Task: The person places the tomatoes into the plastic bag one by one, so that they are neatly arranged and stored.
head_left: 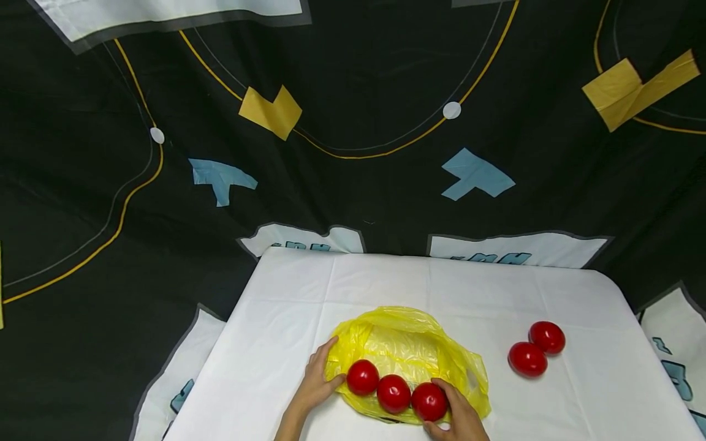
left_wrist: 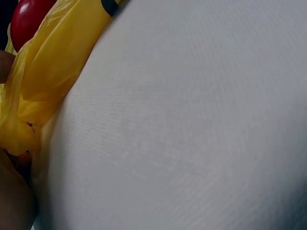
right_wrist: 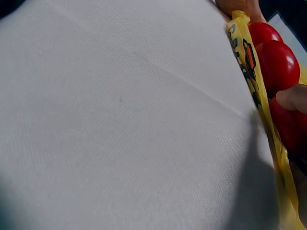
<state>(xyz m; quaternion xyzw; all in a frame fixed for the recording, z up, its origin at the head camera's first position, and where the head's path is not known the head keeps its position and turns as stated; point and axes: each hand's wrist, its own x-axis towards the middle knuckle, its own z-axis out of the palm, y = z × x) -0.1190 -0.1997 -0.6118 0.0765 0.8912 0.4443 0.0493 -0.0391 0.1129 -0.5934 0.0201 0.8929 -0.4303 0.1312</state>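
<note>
A yellow plastic bag (head_left: 402,343) lies spread on the table, its mouth toward the person. Three glossy, smooth red balls sit in a row at its near side: a left ball (head_left: 362,377), a middle ball (head_left: 394,394) and a right ball (head_left: 429,402). My left hand (head_left: 318,381) holds the bag's left edge, thumb beside the left ball. In the left wrist view, yellow plastic (left_wrist: 57,62) bunches between thumb and fingers. My right hand (head_left: 459,416) grips the right ball. The right thumb (right_wrist: 293,98) lies against that ball in the right wrist view.
Two more red balls, a nearer one (head_left: 527,359) and a farther one (head_left: 546,337), touch each other on the table right of the bag. A white cloth (head_left: 287,312) covers the table. Behind it hangs a dark curtain (head_left: 342,202) with blue and yellow shapes.
</note>
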